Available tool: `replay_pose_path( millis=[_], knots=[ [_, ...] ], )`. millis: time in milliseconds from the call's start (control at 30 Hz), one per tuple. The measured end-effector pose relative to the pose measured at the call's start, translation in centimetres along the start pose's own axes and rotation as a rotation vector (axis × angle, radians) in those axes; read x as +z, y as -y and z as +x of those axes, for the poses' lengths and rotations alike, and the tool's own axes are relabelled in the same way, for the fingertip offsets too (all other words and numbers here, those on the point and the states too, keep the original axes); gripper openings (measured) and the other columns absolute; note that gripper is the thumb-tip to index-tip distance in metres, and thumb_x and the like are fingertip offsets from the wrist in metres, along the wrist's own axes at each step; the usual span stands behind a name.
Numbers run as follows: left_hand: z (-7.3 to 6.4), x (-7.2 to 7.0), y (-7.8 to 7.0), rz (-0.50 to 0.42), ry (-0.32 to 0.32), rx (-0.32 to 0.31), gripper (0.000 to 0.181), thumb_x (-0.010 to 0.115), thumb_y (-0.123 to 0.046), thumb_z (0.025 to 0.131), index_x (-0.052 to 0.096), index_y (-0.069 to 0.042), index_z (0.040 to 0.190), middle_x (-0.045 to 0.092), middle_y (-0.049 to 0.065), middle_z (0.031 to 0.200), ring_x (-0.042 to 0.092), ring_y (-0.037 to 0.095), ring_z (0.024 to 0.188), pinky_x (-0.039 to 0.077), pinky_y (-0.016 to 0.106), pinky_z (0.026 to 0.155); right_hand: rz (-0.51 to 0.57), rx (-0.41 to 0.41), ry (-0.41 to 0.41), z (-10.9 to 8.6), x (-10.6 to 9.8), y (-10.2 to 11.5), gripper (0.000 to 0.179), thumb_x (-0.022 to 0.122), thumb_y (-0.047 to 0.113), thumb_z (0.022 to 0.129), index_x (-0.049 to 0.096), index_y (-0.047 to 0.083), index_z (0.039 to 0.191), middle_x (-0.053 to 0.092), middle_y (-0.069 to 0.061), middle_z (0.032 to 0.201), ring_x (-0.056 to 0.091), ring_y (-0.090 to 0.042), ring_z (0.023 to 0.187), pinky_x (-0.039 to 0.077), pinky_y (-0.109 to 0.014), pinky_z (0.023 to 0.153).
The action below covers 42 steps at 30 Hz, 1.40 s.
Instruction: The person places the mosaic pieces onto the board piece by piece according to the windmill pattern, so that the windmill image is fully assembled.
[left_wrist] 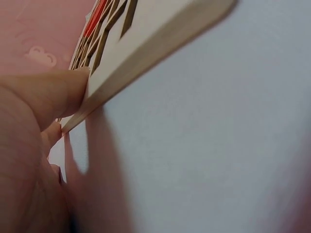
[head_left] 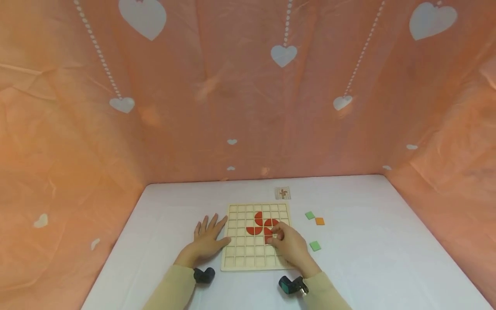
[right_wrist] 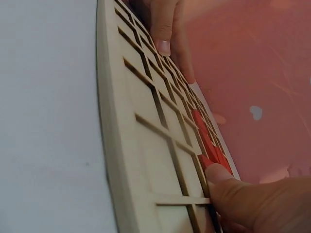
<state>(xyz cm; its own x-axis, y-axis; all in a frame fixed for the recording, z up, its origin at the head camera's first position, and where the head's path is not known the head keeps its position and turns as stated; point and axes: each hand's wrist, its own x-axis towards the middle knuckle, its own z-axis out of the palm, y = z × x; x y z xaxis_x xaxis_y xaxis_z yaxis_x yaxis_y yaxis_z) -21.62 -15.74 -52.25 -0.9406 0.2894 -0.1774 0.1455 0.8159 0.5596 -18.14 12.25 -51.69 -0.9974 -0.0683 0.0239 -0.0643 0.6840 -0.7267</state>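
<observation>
A square wooden grid board [head_left: 234,260] lies on the table, with several red quarter-circle tiles [head_left: 254,231] set in cells near its middle and upper part. My left hand [head_left: 207,242] is spread at the board's left side; its thumb [left_wrist: 63,92] rests on the board's edge in the left wrist view. Over the right half of the board, my right hand [head_left: 292,245] pinches a red tile [head_left: 268,239] with curled thumb and index finger. The right wrist view shows the right thumb [right_wrist: 233,189] against a red tile [right_wrist: 206,160]; the other fingers are mostly hidden.
Right of the board lie a green square tile [head_left: 309,215], an orange square tile [head_left: 319,221] and another green tile [head_left: 315,246]. Behind the board is a small pattern card [head_left: 283,193] with a gridded red figure. Pink cloth [head_left: 248,107] with hearts surrounds the white table [head_left: 372,241].
</observation>
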Motion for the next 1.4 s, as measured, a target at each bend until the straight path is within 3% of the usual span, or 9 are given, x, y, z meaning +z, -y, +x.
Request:
replay_pose_path(
  millis=[367,500,667,767,867,967,1100,1233,1400],
  knots=[
    [-0.1,0.1,-0.2,-0.012,0.002,0.011,0.072,0.059,-0.043,0.093,0.029,-0.018,0.154,0.009,0.015,0.161,-0.009,0.039,0.145,-0.01,0.056,0.112,-0.003,0.033,-0.008,-0.1,0.1,-0.3,0.03,0.077,0.025,0.084,0.061,0.009,0.104,0.052,0.003,0.076,0.047,-0.014,0.067,0.038,-0.03,0.06],
    [0.0,0.4,-0.2,-0.013,0.002,0.015,0.072,0.058,-0.044,0.093,0.029,-0.018,0.154,0.009,0.015,0.161,-0.009,0.038,0.145,-0.01,0.056,0.112,0.061,0.042,0.04,-0.2,-0.5,-0.5,0.034,0.075,0.027,0.086,0.059,0.006,0.109,0.054,0.002,0.078,0.049,-0.014,0.07,0.041,-0.03,0.063],
    [-0.2,0.6,-0.6,-0.012,0.006,0.012,0.071,0.058,-0.043,0.093,0.029,-0.018,0.154,0.01,0.014,0.161,-0.009,0.038,0.145,-0.01,0.056,0.112,0.272,0.015,0.165,-0.1,-3.7,-1.7,0.039,0.07,0.031,0.09,0.059,0.005,0.117,0.063,-0.005,0.086,0.058,-0.02,0.074,0.048,-0.03,0.063],
    [-0.2,0.5,-0.9,-0.004,0.008,0.015,0.072,0.058,-0.044,0.093,0.029,-0.018,0.154,0.01,0.015,0.161,-0.009,0.039,0.145,-0.009,0.057,0.112,0.297,0.007,0.132,0.5,-6.7,-3.1,0.04,0.069,0.032,0.091,0.059,0.005,0.12,0.065,-0.007,0.091,0.062,-0.025,0.074,0.051,-0.03,0.058],
    [-0.1,0.5,-0.8,0.001,0.01,0.016,0.073,0.058,-0.045,0.093,0.029,-0.018,0.154,0.009,0.015,0.161,-0.009,0.038,0.145,-0.01,0.057,0.112,0.234,0.016,0.015,1.5,-9.4,-4.8,0.046,0.068,0.034,0.091,0.058,0.003,0.123,0.065,-0.008,0.098,0.062,-0.026,0.083,0.052,-0.03,0.063],
    [0.0,0.5,-0.6,0.01,0.012,0.013,0.073,0.058,-0.045,0.093,0.028,-0.019,0.154,0.008,0.014,0.161,-0.01,0.038,0.145,-0.01,0.056,0.112,0.174,0.037,-0.038,2.4,-11.3,-6.6,0.054,0.065,0.041,0.092,0.055,0.003,0.128,0.063,-0.01,0.108,0.058,-0.026,0.096,0.052,-0.031,0.074],
    [0.1,0.4,-0.5,0.013,0.016,0.008,0.073,0.058,-0.046,0.093,0.027,-0.019,0.154,0.007,0.013,0.161,-0.011,0.037,0.145,-0.01,0.055,0.112,0.175,0.09,-0.009,3.4,-12.4,-8.5,0.064,0.065,0.048,0.09,0.049,0.005,0.136,0.054,-0.014,0.123,0.051,-0.029,0.109,0.049,-0.033,0.082],
    [0.0,0.1,-0.3,0.006,0.011,0.008,0.073,0.058,-0.045,0.093,0.027,-0.019,0.154,0.007,0.014,0.161,-0.01,0.037,0.145,-0.011,0.055,0.112,0.239,0.131,0.055,4.5,-12.2,-9.7,0.067,0.067,0.047,0.089,0.047,0.007,0.139,0.049,-0.016,0.128,0.047,-0.031,0.112,0.047,-0.036,0.086],
    [-0.3,-0.5,0.0,0.008,0.012,0.017,0.072,0.057,-0.044,0.094,0.027,-0.018,0.154,0.007,0.015,0.161,-0.01,0.039,0.145,-0.011,0.056,0.112,0.192,0.15,0.103,5.2,-11.3,-10.0,0.065,0.07,0.047,0.086,0.05,0.01,0.137,0.048,-0.016,0.138,0.04,-0.035,0.127,0.036,-0.052,0.104]
  ],
)
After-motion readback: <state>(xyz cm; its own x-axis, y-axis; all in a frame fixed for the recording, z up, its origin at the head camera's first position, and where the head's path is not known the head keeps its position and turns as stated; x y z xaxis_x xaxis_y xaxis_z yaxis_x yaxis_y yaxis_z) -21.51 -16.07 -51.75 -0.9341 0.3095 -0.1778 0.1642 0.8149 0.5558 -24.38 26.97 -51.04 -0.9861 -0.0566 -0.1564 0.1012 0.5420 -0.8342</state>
